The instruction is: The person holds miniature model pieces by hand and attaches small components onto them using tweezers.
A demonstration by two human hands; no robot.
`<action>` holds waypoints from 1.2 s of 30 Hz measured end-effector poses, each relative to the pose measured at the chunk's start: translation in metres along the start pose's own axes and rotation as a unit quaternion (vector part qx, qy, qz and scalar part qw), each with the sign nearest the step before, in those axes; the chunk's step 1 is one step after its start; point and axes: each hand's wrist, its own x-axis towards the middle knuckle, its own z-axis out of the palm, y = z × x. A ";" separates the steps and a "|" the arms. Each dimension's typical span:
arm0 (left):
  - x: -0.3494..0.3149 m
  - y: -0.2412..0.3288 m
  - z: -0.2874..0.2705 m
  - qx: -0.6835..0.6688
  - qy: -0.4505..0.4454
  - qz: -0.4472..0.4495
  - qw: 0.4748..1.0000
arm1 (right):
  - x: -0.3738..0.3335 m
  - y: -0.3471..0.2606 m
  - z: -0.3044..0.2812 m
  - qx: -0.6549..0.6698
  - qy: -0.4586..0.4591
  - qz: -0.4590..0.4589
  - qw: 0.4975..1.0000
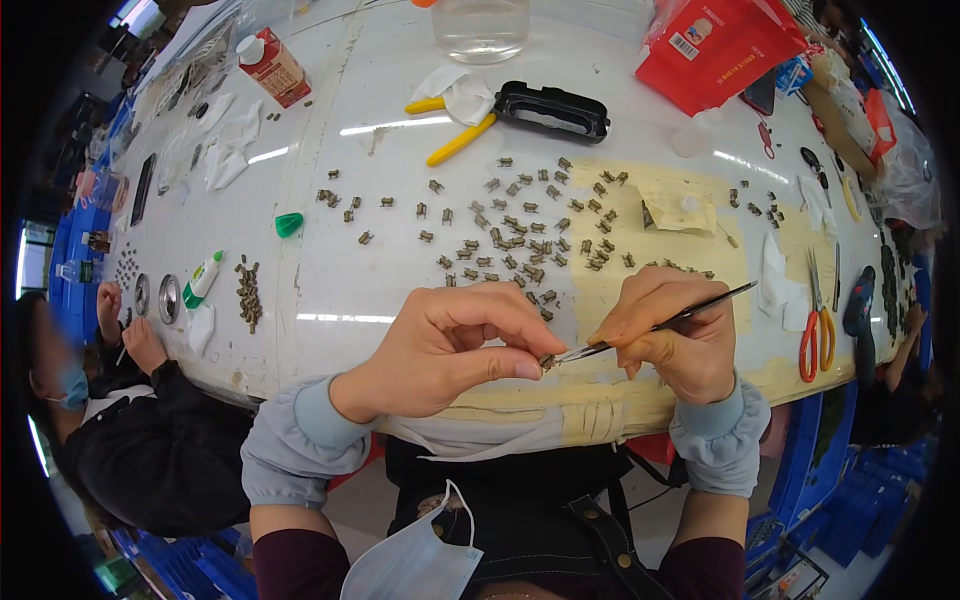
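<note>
Nearest, a pale blue face mask (415, 556) hangs at the lower edge. Left hand (450, 345): thumb and fingertips pinching a small metallic part (547, 362), held just above the near edge of the desk (340, 270). Right hand (675, 335): fingers closed around dark tweezers (690, 311), tips at the part; contact cannot be told. Beyond the hands, many similar pieces (515, 228) lie scattered, some over yellowish tape (655, 170). Farther: a yellow-handled tool (461, 144), partly under white tissue (468, 95), beside a black case (550, 112). Farthest: a clear container (480, 32).
</note>
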 end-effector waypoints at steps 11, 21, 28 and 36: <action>0.000 0.000 -0.001 0.011 -0.002 0.003 1.000 | 0.000 -0.002 0.001 -0.010 0.000 0.014 1.000; 0.001 -0.001 -0.001 0.024 0.000 0.008 1.000 | 0.000 -0.002 0.002 -0.011 0.007 0.020 1.000; 0.000 -0.001 -0.002 0.039 -0.001 0.012 0.999 | 0.001 0.001 0.003 -0.002 0.008 0.013 1.000; 0.001 0.001 -0.001 0.030 0.002 0.009 1.000 | 0.001 0.002 0.002 -0.002 0.009 0.003 1.000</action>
